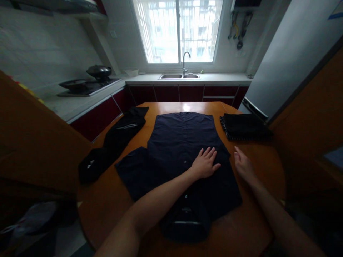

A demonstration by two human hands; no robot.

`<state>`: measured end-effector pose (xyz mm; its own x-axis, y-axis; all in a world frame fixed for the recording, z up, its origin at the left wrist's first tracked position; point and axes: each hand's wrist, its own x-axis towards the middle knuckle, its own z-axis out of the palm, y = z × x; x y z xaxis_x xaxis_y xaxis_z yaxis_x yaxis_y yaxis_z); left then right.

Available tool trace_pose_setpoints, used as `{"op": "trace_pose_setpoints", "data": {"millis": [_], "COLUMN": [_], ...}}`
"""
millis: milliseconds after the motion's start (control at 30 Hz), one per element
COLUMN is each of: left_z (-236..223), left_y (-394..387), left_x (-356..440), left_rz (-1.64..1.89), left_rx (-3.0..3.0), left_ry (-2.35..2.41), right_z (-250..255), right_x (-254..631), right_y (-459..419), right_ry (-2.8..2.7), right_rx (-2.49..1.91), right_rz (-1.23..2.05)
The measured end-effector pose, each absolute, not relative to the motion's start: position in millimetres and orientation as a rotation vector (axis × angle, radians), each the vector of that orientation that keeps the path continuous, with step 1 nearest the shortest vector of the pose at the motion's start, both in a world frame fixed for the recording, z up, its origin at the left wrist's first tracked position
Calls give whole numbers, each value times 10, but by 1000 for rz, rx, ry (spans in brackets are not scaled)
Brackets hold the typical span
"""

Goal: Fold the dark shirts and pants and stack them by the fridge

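A dark navy button shirt (174, 142) lies spread flat on the round wooden table (249, 221), collar toward me and one short sleeve sticking out to the left. My left hand (205, 163) rests palm-down on the shirt's right half, fingers stretched out. My right hand (243, 163) sits at the shirt's right edge, fingers held together and pointing away, touching the fabric's border; whether it pinches the cloth is unclear.
A folded black garment (242, 126) lies at the table's far right. Another black garment (115, 142) is draped over the left edge. Beyond are a counter with a sink (179, 76), a stove with pans (85, 84), and a grey refrigerator (289, 60) on the right.
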<state>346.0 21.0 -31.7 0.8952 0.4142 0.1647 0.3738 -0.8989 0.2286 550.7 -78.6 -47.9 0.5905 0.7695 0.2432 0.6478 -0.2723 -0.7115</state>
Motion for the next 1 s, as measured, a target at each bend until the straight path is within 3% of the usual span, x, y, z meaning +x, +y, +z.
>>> {"op": "trace_pose_setpoints", "data": {"millis": [767, 900, 1000], "left_z": [-242, -30, 271], "left_y": [191, 339, 503], "left_x": [3439, 3425, 3311], "left_rz": [253, 133, 245], "left_rx": [2811, 2598, 2449], "left_ry": [588, 536, 455], "right_z": [-610, -628, -657], "right_x": [5545, 5546, 5564], "right_y": [-770, -773, -781], "right_ry": [-1338, -1378, -1402], "right_rx": [-2113, -2169, -2177], "right_rz": [96, 55, 56]}}
